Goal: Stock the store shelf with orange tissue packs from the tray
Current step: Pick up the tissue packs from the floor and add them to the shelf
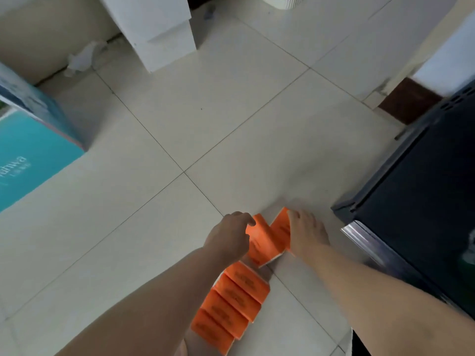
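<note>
Squeezing from both sides, my hands had the top two packs [267,240] clamped between them. The left hand [228,237] was curled over their near-left edge and gripped it. The right hand [307,235] lay flat with straight fingers against the far-right face, pressing rather than clutching. I judged the two-sided hold was there to keep the pair together as one block, since either hand alone would have let them fan apart; they already leaned against each other in a shallow V.

Those two packs pointed roughly away from me, their long sides running from my wrists out toward the fingertips. Below them a row of packs [231,301] trailed back toward my body. Each had its long axis lying crosswise to the row, printed faces up, packed edge to edge. I could not tell whether that row rested on something or hung under the held pair, and no tray showed in the view.

Beneath everything was the pale tiled floor [205,119]. A dark cabinet [424,201] stood close on the right, possibly the shelf unit to be stocked, though its shelves were out of sight. A teal box [30,155] sat well off to the left, and a white cabinet [154,29] stood farther ahead.
</note>
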Motion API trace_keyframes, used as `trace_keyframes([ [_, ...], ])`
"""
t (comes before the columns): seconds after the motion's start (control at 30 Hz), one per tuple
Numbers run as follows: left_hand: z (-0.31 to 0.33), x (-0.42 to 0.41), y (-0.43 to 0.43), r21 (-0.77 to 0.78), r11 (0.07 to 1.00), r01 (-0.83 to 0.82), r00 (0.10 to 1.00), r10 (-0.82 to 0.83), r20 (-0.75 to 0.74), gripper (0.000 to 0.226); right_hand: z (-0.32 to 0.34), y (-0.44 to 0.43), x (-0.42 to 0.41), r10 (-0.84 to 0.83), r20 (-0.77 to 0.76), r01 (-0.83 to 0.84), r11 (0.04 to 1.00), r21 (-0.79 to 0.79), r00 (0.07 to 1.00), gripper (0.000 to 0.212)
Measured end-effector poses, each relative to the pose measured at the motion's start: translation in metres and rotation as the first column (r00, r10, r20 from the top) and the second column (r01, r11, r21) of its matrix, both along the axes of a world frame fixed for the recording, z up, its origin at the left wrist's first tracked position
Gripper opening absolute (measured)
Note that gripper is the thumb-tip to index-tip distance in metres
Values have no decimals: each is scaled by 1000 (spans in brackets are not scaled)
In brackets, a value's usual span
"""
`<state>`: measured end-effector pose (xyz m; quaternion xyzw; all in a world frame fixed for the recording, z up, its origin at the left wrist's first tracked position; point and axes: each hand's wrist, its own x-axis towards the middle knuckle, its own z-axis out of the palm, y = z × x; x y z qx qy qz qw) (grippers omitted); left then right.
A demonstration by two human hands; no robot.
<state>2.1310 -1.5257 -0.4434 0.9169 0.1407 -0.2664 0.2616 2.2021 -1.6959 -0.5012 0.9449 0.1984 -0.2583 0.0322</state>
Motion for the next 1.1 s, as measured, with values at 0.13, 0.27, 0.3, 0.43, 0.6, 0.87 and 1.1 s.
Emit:
trace_keyframes([
  [0.13, -19, 7, 0, 19, 998, 64, 998, -64, -1, 46, -26, 2, 2, -121, -17, 121, 992, -22, 992, 48],
  [0.27, -33, 15, -2, 43, 995, 89, 996, -89, 0, 53, -37, 1, 3, -160, -3, 160, 986, -50, 987, 45],
  [0.3, -35, 17, -3, 58, 993, 107, 994, -107, 7, 57, -37, 1, 3, -143, 23, 144, 988, -57, 989, 41],
  [0.43, -45, 33, -8, 140, 936, 322, 945, -326, 9, 69, -24, -9, 1, -129, 124, 134, 990, -36, 984, 30],
  [0.6, -68, 44, -16, 298, 758, 581, 811, -570, -131, 55, -11, -31, -19, -131, 198, 121, 991, 58, 971, 37],
  [0.87, -87, 44, -21, 399, 672, 624, 769, -620, -158, 34, -23, -48, -30, -116, 228, 122, 993, -11, 967, 33],
  [1.1, -71, 40, -4, 371, 789, 489, 871, -463, -162, 30, -17, -44, -39, -133, 78, 134, 991, -15, 988, 35],
])
